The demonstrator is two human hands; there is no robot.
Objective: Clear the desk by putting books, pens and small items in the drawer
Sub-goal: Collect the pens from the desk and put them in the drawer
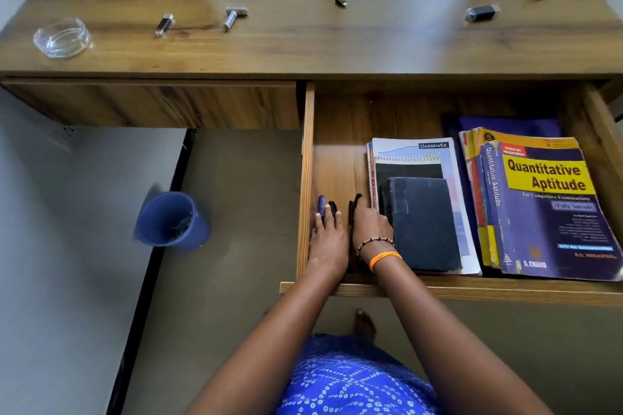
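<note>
**Pens being laid in drawer**

The pens [337, 212] lie in the drawer [307, 178] at its left wall, long axes front to back. The left hand [328, 239] rests flat on them; the right hand [371, 226], just beside, appears curled round one pen.

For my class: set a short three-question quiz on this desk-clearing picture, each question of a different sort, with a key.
1. True or false: the Quantitative Aptitude book lies on the desktop.
2. Multiple choice: where are the pens that both hands arrange? A) in the blue bin B) at the left end of the open drawer C) in the glass ashtray
3. Fill in: the orange band is on the ___ wrist.

Key: 1 false, it lies in the drawer. 2 B, the left hand and right hand rest on them there. 3 right.
</note>
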